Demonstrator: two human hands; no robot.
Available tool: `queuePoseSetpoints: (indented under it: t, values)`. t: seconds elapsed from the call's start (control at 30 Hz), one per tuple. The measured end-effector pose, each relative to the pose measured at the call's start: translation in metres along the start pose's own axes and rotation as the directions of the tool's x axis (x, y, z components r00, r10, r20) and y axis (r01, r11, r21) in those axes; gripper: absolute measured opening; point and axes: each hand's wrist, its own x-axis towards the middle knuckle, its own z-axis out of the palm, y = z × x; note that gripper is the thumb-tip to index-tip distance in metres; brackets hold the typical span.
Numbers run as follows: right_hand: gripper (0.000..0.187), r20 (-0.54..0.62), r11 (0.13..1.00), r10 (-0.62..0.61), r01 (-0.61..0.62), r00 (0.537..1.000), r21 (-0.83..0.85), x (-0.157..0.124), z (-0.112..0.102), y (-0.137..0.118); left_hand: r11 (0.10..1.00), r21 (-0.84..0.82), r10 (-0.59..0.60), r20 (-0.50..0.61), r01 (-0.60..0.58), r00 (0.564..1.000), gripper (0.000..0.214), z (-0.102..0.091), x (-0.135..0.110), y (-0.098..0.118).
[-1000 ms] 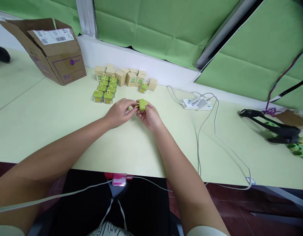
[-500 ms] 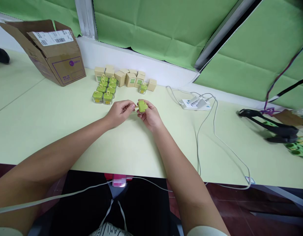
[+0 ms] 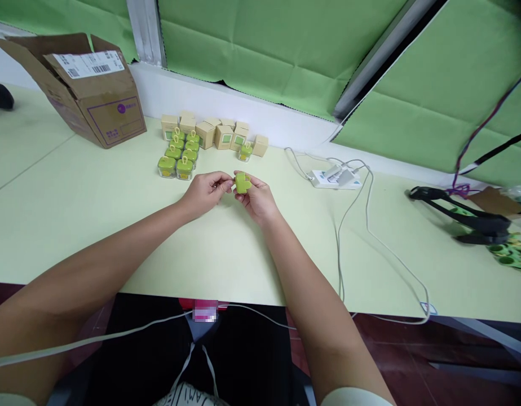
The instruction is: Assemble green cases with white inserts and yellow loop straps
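Pinched between the thumb and fingers of my right hand [image 3: 260, 202] is a green piece [image 3: 242, 183], raised over the table in front of me; my left hand [image 3: 204, 194] nips its left edge, on a part too small to make out. From my head camera, the carton [image 3: 114, 115] bears a white barcode label [image 3: 89, 64] and purple print, too tiny to read; "AMI" shows on the cloth [image 3: 190, 395] in my lap. Pale green tabletop [image 3: 201, 265]; green sheets [image 3: 277, 51] cover the wall behind.
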Motion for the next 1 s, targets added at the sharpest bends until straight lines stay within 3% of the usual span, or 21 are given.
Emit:
queuePoseSetpoints:
  t: [0.4, 0.53, 0.73, 0.87, 1.0]
  values:
    - [0.026, -0.036, 0.998, 0.034, -0.036, 0.999, -0.06, -0.006, 0.005, -0.003, 0.987, -0.138, -0.084, -0.007, 0.083, 0.996, 0.044, 0.003, 0.0, 0.009]
    - [0.018, -0.021, 0.998, 0.037, -0.038, 0.999, -0.047, -0.006, 0.006, -0.003, 0.983, -0.165, -0.083, 0.002, 0.082, 0.997, 0.047, 0.005, -0.001, 0.01]
    - [0.021, 0.007, 0.997, 0.036, -0.035, 0.999, -0.071, -0.006, 0.003, -0.006, 0.973, -0.203, -0.118, -0.025, 0.111, 0.993, 0.055, 0.006, 0.001, 0.007]
    - [0.044, 0.001, 0.996, -0.086, 0.086, 0.996, -0.032, -0.006, 0.0, -0.008, 0.955, -0.265, -0.159, -0.083, 0.132, 0.984, 0.06, 0.003, 0.005, -0.001]
    - [0.049, -0.007, 0.939, -0.298, 0.292, 0.955, -0.181, -0.007, 0.002, -0.003, 0.945, -0.296, -0.177, -0.103, 0.139, 0.979, 0.059, 0.001, 0.007, -0.004]
